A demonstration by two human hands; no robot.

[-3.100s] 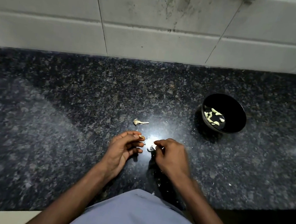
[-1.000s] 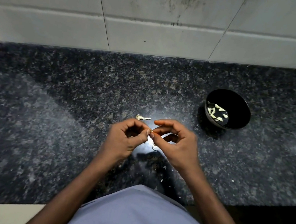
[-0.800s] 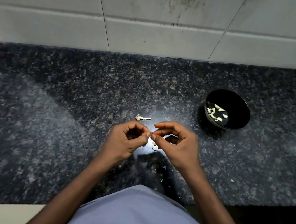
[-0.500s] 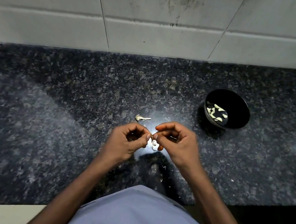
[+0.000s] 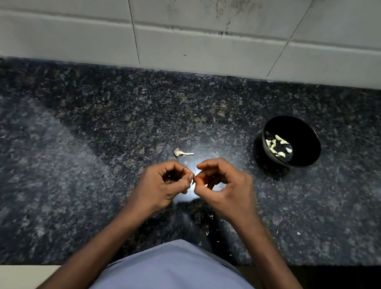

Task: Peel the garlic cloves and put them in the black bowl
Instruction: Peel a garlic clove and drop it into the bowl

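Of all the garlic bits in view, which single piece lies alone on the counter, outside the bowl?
The pale garlic stem scrap, lying on the granite counter just beyond the left hand. The peeled cloves all sit inside the black bowl.

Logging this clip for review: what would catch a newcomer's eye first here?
Two hands meet at centre above the dark granite counter, the left hand and right hand pinching a small garlic clove between their fingertips. To the right stands the black bowl holding pale peeled cloves.

One head-worn wide-angle view looks steeply down, close over the counter (image 5: 64, 149), facing the tiled wall (image 5: 204, 21) at 12 o'clock.
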